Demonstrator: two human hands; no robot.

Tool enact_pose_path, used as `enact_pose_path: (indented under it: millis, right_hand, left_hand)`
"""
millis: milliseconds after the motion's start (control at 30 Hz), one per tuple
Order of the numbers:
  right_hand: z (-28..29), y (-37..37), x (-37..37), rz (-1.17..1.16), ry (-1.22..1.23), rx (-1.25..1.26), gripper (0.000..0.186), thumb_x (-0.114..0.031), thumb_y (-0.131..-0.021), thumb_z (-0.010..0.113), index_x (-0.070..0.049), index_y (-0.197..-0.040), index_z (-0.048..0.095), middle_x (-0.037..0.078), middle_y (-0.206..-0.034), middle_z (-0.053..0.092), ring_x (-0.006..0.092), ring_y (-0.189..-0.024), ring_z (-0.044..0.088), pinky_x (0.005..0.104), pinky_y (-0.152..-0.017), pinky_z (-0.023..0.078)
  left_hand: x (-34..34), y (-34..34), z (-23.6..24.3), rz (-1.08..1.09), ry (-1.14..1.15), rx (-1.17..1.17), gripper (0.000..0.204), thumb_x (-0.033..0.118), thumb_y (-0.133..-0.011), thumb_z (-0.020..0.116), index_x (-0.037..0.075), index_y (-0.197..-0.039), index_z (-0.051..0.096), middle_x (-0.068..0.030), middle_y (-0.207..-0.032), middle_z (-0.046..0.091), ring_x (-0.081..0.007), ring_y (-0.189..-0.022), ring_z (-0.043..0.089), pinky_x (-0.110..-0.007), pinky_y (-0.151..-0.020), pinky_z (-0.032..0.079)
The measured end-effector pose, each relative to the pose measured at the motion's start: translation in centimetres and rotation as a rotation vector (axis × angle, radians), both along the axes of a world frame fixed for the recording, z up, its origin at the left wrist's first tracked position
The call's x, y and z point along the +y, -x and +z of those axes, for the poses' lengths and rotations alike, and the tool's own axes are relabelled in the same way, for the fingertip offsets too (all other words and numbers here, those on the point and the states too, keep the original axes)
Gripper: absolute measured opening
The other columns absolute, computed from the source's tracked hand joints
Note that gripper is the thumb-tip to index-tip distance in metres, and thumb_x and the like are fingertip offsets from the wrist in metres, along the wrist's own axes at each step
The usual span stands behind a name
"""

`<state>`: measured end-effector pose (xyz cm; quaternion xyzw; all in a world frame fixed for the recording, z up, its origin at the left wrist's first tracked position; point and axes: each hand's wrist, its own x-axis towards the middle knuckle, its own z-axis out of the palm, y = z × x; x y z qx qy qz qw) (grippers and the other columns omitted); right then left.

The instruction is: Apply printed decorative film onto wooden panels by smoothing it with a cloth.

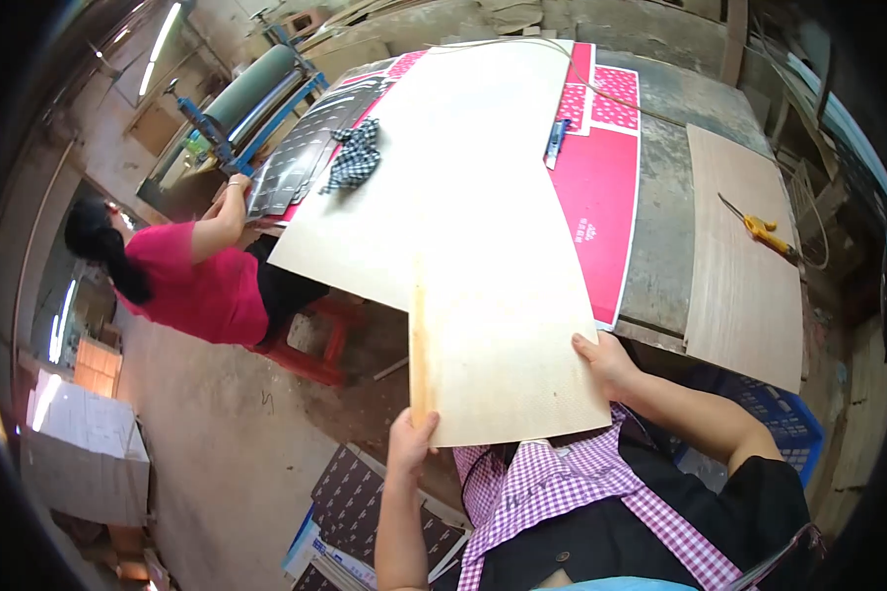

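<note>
at the far left a white cardboard box [84,448] stands on the floor; next, a co-worker in a pink short-sleeved shirt [202,281] reaches toward a stack of glossy black printed sheets [310,138], near a blue-framed machine with a green roller [261,84]. a black-and-white checked cloth [357,158] lies crumpled on a large cream sheet [350,236] on the table. the person's left hand [411,440] pinches the near left corner of a pale cream rectangular sheet [508,364], whose near end juts past the table edge. a blue cutter [557,143] lies beyond it. the right hand [606,364] grips its right edge, thumb on top, beside bright pink sheets [606,212]. farther right, yellow-handled scissors [764,233] rest on a light brown wooden board [739,305].
</note>
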<state>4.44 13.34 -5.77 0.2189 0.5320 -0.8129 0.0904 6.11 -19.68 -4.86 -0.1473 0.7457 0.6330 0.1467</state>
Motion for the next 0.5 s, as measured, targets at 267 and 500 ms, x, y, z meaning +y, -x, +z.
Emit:
enact_pose_path:
  millis: [267, 500]
  right_hand:
    - [7.1, 1.3, 0.4, -0.137, -0.302, 0.594, 0.037, -0.030, -0.097, 0.045, 0.004, -0.109, 0.051, 0.011, -0.094, 0.062, 0.0162, -0.081, 0.058, 0.0308, -0.071, 0.049]
    - [-0.8, 0.8, -3.0, 0.049, -0.170, 0.250, 0.047, -0.041, -0.094, 0.049, 0.001, -0.113, 0.058, 0.008, -0.095, 0.064, 0.0143, -0.085, 0.059, 0.0327, -0.074, 0.049]
  left_hand:
    - [-2.2, 2.1, 9.3, -0.083, 0.335, 0.770, 0.027, 0.022, -0.098, 0.041, -0.001, -0.092, 0.052, -0.0029, -0.084, 0.049, -0.0097, -0.072, 0.046, -0.023, -0.061, 0.041]
    - [-4.2, 0.0, 3.2, -0.032, 0.389, 0.598, 0.030, 0.029, -0.098, 0.044, 0.001, -0.099, 0.054, -0.0042, -0.081, 0.057, -0.0095, -0.062, 0.051, -0.022, -0.049, 0.042]
